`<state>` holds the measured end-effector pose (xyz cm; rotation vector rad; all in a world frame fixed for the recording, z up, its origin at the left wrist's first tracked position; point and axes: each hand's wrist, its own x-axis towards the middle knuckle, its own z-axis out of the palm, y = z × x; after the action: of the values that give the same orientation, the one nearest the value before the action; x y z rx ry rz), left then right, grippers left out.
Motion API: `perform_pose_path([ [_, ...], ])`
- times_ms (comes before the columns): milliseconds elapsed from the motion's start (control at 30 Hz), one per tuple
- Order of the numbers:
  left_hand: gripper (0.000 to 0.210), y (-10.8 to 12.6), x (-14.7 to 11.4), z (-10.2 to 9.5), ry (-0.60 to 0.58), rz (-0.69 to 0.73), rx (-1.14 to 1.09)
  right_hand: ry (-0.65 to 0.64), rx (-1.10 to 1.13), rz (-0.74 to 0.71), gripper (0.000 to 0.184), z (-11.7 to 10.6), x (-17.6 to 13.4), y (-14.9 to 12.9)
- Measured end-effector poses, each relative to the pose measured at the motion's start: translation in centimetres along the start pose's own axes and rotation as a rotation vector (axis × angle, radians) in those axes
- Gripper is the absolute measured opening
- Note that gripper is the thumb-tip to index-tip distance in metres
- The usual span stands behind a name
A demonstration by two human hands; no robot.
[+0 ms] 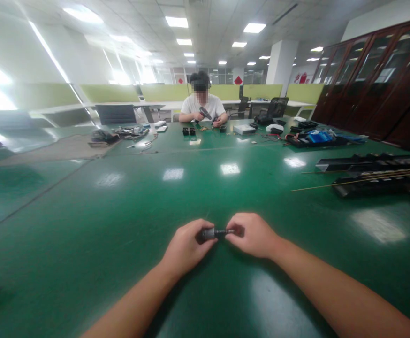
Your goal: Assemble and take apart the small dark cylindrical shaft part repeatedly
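Low over the green table (pixel 138 202), my left hand (pixel 188 241) is closed around a small grey and black cylinder (pixel 209 234). A thin dark rod (pixel 222 232) reaches from the cylinder's right side to my right hand (pixel 252 234), where thumb and fingers pinch its far end. Rod and cylinder lie in one line, roughly level, between the two hands. My fingers cover both ends, and blur hides whether the rod is fixed into the cylinder or only meets it.
Across the table a person (pixel 202 105) holds a dark power drill (pixel 205 112) near small black blocks (pixel 188 131). Long black rails (pixel 374 180) with thin rods lie at right. Tools and cables (pixel 131 132) lie far left, a blue item (pixel 319 136) far right.
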<state>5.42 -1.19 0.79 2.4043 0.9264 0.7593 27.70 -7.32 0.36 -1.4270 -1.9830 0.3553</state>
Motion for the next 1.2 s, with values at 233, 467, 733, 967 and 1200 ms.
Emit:
perform_pose_path([
  [233, 0.02, 0.0, 0.17, 0.0, 0.008, 0.0, 0.004, 0.001, 0.001, 0.007, 0.005, 0.0, -0.04, 0.08],
  [467, 0.02, -0.26, 0.08, -0.13, 0.037, 0.019, 0.028, -0.001, 0.014, 0.013, 0.006, 0.0, -0.02, 0.13],
  [733, 0.02, -0.48, 0.09, -0.29, 0.047, 0.009, 0.03, 0.001, 0.026, 0.02, 0.006, 0.01, -0.04, 0.06],
  [967, 0.019, -0.32, 0.21, -0.5, 0.051, 0.028, 0.034, 0.009, 0.036, 0.024, 0.006, -0.01, 0.04, 0.05],
  [1200, 0.02, -0.51, 0.19, -0.6, 0.065, 0.03, 0.036, 0.011, 0.042, 0.035, 0.006, -0.15, -0.01, 0.03],
])
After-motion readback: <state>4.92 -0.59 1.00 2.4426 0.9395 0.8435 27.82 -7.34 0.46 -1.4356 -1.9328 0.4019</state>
